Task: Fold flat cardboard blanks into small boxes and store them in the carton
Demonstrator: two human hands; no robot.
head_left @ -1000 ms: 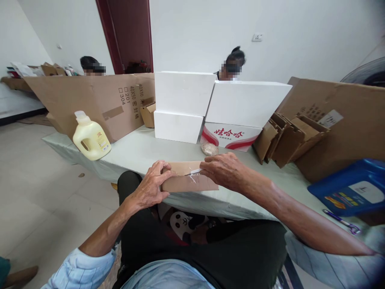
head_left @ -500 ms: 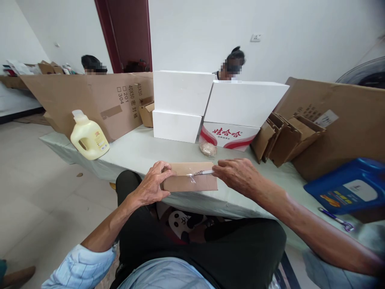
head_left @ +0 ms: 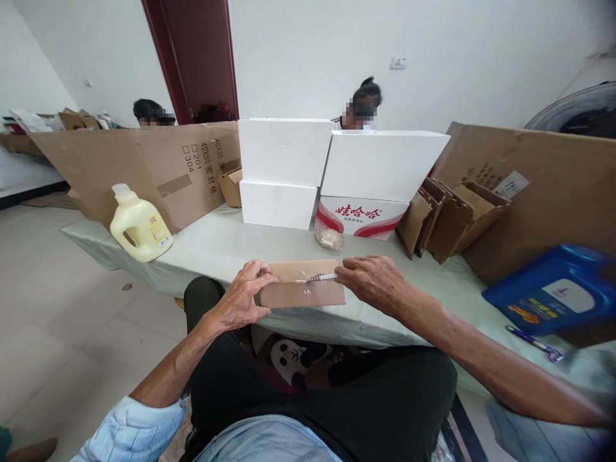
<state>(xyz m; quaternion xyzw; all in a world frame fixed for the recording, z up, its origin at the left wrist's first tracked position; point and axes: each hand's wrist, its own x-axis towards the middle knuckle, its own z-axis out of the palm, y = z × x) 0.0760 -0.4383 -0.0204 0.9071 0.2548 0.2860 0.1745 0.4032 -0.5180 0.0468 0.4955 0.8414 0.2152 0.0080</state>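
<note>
A small brown cardboard box (head_left: 301,293) lies at the near edge of the table (head_left: 226,247), its top seam covered with clear tape. My left hand (head_left: 240,296) grips the box's left end, fingers curled over the top. My right hand (head_left: 373,280) is closed on a thin metal blade (head_left: 321,277) whose tip lies on the taped seam near the box's right end.
A pale yellow jug (head_left: 137,224) stands at the left. White foam boxes (head_left: 332,167) and a red-printed carton sit at the back, folded cardboard boxes (head_left: 447,218) to their right. A blue container (head_left: 553,289) and a purple tool (head_left: 534,343) lie at the right. Two people sit behind the cardboard walls.
My right hand has slid to the right off the box top, and the blade now shows on the taped seam. My left hand has stayed on the box's left end.
</note>
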